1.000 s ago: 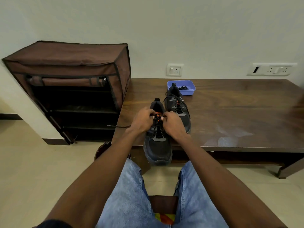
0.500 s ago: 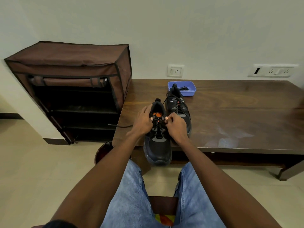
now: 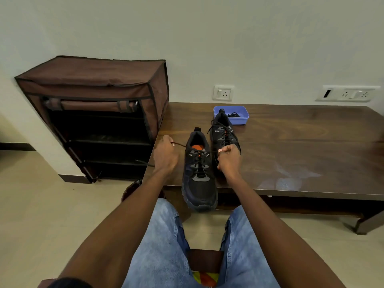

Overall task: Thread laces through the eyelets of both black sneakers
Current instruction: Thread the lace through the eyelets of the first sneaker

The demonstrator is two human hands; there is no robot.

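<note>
A brown fabric shoe rack stands left of the dark wooden table. The left hand pinches one lace end in curled fingers beside the near sneaker, whose toe overhangs the table edge. The right hand pinches the other end; behind it lie the second sneaker and a blue tray.

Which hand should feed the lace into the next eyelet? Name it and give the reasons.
Left, probably. The left hand pinches a taut lace end beside the near sneaker; the right hand can hold tension.
</note>
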